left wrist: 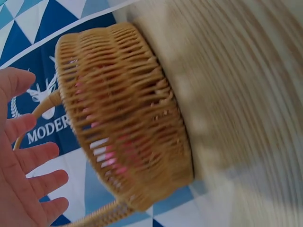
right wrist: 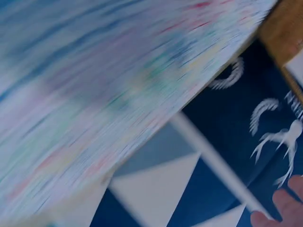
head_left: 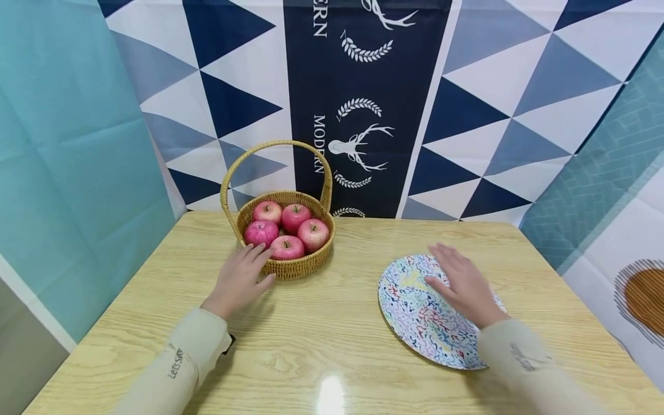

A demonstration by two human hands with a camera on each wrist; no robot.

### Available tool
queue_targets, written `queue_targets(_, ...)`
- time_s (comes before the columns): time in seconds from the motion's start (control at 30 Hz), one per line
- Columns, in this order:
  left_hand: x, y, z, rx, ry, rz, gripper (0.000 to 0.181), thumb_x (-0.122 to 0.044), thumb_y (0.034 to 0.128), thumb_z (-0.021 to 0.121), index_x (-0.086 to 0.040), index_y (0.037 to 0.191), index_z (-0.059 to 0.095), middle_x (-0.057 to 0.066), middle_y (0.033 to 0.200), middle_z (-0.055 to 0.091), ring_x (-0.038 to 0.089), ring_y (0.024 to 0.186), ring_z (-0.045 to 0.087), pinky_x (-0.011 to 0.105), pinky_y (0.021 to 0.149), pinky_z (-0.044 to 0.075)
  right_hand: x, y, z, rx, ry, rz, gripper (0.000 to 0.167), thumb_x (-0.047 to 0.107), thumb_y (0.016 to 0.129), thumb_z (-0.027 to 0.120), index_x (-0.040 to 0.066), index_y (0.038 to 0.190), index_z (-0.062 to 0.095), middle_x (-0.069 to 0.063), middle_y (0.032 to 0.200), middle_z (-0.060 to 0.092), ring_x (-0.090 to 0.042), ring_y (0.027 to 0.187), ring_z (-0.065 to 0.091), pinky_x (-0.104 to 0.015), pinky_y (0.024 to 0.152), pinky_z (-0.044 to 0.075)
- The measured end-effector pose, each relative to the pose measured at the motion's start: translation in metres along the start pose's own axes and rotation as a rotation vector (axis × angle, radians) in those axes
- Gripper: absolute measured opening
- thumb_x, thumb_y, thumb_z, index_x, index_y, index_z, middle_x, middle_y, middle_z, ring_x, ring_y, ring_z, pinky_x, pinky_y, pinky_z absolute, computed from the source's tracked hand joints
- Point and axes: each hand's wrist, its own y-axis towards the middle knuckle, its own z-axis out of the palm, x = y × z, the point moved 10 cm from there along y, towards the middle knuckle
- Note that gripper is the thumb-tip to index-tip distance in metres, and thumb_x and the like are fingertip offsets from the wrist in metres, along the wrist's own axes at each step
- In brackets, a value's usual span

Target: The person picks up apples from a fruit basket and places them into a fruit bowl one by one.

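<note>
Fingers (left wrist: 40, 155) of the left hand (head_left: 238, 283) spread, thumb held apart, gripping nothing; they hang at the basket's near left side, with no contact seen. Fingers of the right hand (head_left: 464, 288): roughly side by side, thumb apart, also holding nothing; blurred. That hand is over the patterned plate (head_left: 407, 311), to the right of the basket and nearer the person; touch cannot be confirmed.

Next outward: the wicker basket (head_left: 298, 268), upright, its arched handle (head_left: 285, 142) standing. Five apples (head_left: 313, 235) lie inside it; none seen outside.

Plate rests on the bench (head_left: 321, 328), well apart from the basket; no apple on the part that shows.

Progress, judged: basket filled, plate bare where visible, neither gripped. Likely an opening or a pause between steps. If apples are meant for the plate, every transfer remains; if for the basket, loading looks complete.
</note>
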Motion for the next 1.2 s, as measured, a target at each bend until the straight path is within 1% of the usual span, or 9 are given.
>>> queue_targets(0.1,-0.001,0.005,0.005,0.014,-0.006,-0.023,0.05,-0.029,0.0891,0.061,-0.002,0.131,0.056,0.022,0.133,0.054,0.044,0.124,0.046,0.056,0.103,0.033,0.026,0.036,0.027,0.068,0.139,-0.018,0.066,0.03,0.094,0.057,0.0,0.147,0.032,-0.023,0.15,0.03,-0.043,0.137,0.027,-0.059,0.108,0.021)
queue_targets(0.2,-0.002,0.006,0.011,0.039,-0.011,-0.047,0.05,-0.03,0.0897,0.06,-0.004,0.132,0.056,0.02,0.133,0.055,0.042,0.125,0.046,0.056,0.102,0.034,0.058,0.066,0.054,0.097,0.224,-0.098,0.066,0.029,0.094,0.059,0.0,0.147,0.033,-0.022,0.15,0.031,-0.042,0.136,0.03,-0.056,0.109,0.023)
queue_targets(0.47,-0.003,0.005,0.02,0.047,-0.012,-0.051,0.049,-0.03,0.09,0.06,-0.004,0.132,0.058,0.017,0.132,0.056,0.041,0.123,0.049,0.056,0.1,0.036,0.125,0.107,0.104,0.171,0.167,-0.263,0.06,0.026,0.092,0.061,0.001,0.143,0.042,-0.023,0.145,0.04,-0.039,0.131,0.04,-0.051,0.106,0.031)
queue_targets(0.7,-0.007,0.011,0.016,-0.028,0.063,-0.025,0.031,-0.02,0.0859,0.065,-0.007,0.114,0.067,0.011,0.109,0.067,0.033,0.107,0.059,0.051,0.09,0.044,0.158,0.123,0.104,0.107,0.034,-0.422,0.044,0.009,0.083,0.072,0.003,0.125,0.063,-0.017,0.128,0.059,-0.032,0.121,0.053,-0.046,0.098,0.042)
queue_targets(0.77,-0.009,0.012,0.014,-0.039,0.086,-0.025,0.026,-0.019,0.0855,0.067,-0.008,0.109,0.068,0.009,0.103,0.068,0.031,0.101,0.061,0.049,0.086,0.046,0.162,0.126,0.101,0.081,0.011,-0.44,0.035,0.008,0.081,0.073,0.005,0.116,0.068,-0.012,0.117,0.066,-0.027,0.113,0.059,-0.041,0.095,0.045)
queue_targets(0.8,-0.01,0.012,0.013,-0.042,0.093,-0.027,0.024,-0.02,0.0855,0.067,-0.009,0.107,0.068,0.009,0.102,0.068,0.03,0.1,0.061,0.048,0.084,0.047,0.154,0.132,0.113,0.064,0.008,-0.451,0.033,0.011,0.082,0.072,0.008,0.115,0.069,-0.008,0.115,0.067,-0.024,0.111,0.061,-0.038,0.094,0.046)
queue_targets(1.0,-0.017,0.012,0.013,-0.041,0.124,-0.022,0.022,-0.027,0.0876,0.066,-0.011,0.103,0.07,0.008,0.097,0.069,0.029,0.094,0.062,0.046,0.078,0.048,0.147,0.136,0.111,0.038,0.05,-0.359,0.019,0.014,0.087,0.067,0.013,0.105,0.074,-0.002,0.104,0.071,-0.019,0.097,0.067,-0.031,0.083,0.051)
queue_targets(1.03,-0.019,0.012,0.012,-0.053,0.134,-0.01,0.02,-0.027,0.0873,0.067,-0.012,0.101,0.07,0.007,0.095,0.069,0.028,0.091,0.062,0.045,0.075,0.048,0.156,0.131,0.097,0.044,0.048,-0.339,0.016,0.01,0.087,0.067,0.01,0.101,0.074,-0.003,0.1,0.072,-0.02,0.092,0.068,-0.03,0.08,0.052)
queue_targets(1.2,-0.031,0.01,0.005,-0.189,0.151,0.087,0.009,-0.02,0.0809,0.073,-0.013,0.085,0.069,0.004,0.079,0.067,0.027,0.073,0.06,0.039,0.062,0.046,0.156,0.132,0.094,0.098,0.05,-0.36,0.014,0.009,0.084,0.069,0.009,0.096,0.076,-0.002,0.093,0.073,-0.018,0.087,0.068,-0.028,0.078,0.051)
